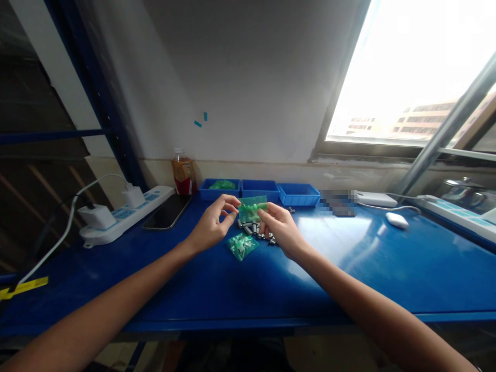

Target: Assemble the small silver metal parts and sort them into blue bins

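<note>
My right hand [284,227] pinches a small clear green plastic bag [248,207] by its right side, above the blue table. Small light-coloured pieces show through the film. At the bag's left edge is my left hand [215,221], its thumb and index finger curved and slightly apart; whether a fingertip touches the film is hard to tell. Below lies a second green bag [242,246] holding small pale and metallic parts. A loose pile of small metal fittings [251,227] sits behind it, partly covered by my right fingers.
Three blue bins stand along the wall; the left bin [205,194] contains green bags. A drink bottle [183,173], dark phone [167,213] and power strip [120,219] are on the left. To the right are a white case [397,220], a cable and another power strip [461,214].
</note>
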`<control>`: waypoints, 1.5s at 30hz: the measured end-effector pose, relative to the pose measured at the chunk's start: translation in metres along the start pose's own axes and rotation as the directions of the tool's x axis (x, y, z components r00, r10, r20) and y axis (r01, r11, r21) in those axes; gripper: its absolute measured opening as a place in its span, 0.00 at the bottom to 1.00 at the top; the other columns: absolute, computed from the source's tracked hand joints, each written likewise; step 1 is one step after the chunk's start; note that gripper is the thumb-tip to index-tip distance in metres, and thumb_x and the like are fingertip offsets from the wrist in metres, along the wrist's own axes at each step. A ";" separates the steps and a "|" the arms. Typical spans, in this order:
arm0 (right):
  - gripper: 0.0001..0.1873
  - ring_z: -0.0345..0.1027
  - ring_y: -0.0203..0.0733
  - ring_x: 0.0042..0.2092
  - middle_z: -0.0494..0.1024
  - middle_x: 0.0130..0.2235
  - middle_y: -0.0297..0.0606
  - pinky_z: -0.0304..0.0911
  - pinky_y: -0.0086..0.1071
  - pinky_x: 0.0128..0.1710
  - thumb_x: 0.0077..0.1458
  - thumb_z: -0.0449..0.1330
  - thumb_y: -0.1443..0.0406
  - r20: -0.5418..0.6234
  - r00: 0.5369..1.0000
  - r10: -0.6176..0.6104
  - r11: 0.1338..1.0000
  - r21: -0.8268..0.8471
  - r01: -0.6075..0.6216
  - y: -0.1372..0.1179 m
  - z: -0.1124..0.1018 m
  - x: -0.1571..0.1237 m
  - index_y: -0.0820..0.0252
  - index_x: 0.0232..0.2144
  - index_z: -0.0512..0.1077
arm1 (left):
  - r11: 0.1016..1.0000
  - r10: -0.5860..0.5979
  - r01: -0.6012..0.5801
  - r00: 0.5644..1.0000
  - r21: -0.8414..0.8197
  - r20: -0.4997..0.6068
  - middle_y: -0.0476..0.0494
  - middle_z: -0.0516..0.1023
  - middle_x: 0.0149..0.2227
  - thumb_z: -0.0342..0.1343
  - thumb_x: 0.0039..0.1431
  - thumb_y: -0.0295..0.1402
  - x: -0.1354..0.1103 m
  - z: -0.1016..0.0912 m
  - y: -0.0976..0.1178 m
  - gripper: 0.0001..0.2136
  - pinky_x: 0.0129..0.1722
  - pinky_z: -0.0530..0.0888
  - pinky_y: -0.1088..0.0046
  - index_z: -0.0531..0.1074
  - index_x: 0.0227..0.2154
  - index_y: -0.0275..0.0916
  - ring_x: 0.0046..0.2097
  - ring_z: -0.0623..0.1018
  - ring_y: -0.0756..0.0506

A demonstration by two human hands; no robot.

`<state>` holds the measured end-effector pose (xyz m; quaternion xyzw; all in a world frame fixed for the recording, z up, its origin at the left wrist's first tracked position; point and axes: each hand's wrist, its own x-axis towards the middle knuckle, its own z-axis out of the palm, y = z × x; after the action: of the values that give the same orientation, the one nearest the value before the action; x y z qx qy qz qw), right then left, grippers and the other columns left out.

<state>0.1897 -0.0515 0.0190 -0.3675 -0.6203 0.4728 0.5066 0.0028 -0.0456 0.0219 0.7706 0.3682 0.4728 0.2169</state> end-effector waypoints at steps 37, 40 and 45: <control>0.10 0.69 0.34 0.25 0.70 0.32 0.34 0.63 0.28 0.22 0.47 0.52 0.67 -0.174 0.983 -0.052 0.972 -0.234 0.010 0.012 -0.012 0.008 0.59 0.35 0.66 | 0.979 -0.082 0.087 0.996 0.187 -0.038 0.48 0.73 0.28 0.50 0.60 0.38 -0.002 0.003 0.005 0.10 0.26 0.68 0.77 0.70 0.37 0.38 0.28 0.72 0.50; 0.16 0.69 0.37 0.24 0.70 0.28 0.35 0.64 0.29 0.21 0.55 0.51 0.54 -0.068 0.978 0.198 0.980 0.032 -0.196 0.003 -0.009 0.006 0.61 0.35 0.66 | 0.938 0.126 -0.091 0.988 0.334 -0.086 0.45 0.74 0.35 0.49 0.62 0.35 -0.005 0.001 0.005 0.09 0.32 0.70 0.76 0.72 0.38 0.39 0.33 0.73 0.49; 0.15 0.70 0.36 0.25 0.73 0.27 0.36 0.65 0.28 0.24 0.52 0.60 0.59 0.000 0.965 0.263 0.938 0.233 -0.256 -0.006 0.001 0.001 0.63 0.39 0.66 | 0.854 0.315 -0.301 0.948 0.425 0.038 0.43 0.72 0.41 0.47 0.63 0.31 -0.010 0.005 0.000 0.10 0.40 0.70 0.74 0.73 0.41 0.42 0.41 0.73 0.48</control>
<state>0.1890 -0.0527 0.0253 -0.3921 -0.4992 0.5985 0.4887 0.0040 -0.0533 0.0135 0.8403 0.3377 0.4221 -0.0407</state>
